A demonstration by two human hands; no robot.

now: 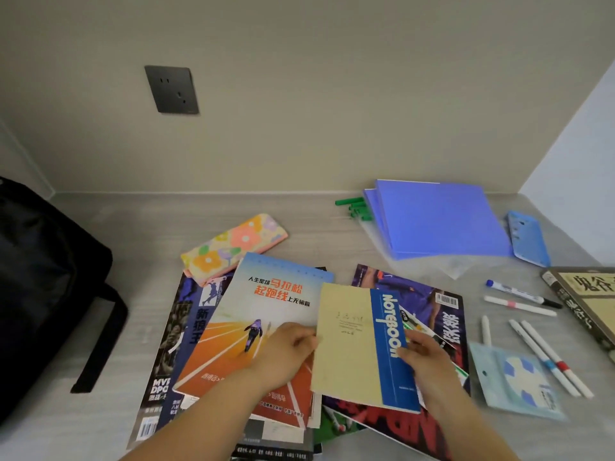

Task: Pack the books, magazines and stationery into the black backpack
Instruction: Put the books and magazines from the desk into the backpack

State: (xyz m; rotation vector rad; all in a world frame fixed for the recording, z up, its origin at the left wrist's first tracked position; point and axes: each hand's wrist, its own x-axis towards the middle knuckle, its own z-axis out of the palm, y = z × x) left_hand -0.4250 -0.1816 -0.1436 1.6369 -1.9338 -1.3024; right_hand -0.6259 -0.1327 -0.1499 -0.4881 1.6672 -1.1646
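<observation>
A yellow notebook with a blue band lies on top of a loose heap of magazines at the desk's near middle. My left hand pinches the notebook's left edge. My right hand grips its right side over the blue band. The black backpack stands at the far left, its strap trailing onto the desk. A floral pencil case lies behind the heap. Several pens are scattered to the right.
Blue folders are stacked at the back right with green markers beside them and a blue case. A thick book lies at the right edge, a packaged item near it. A wall socket sits above.
</observation>
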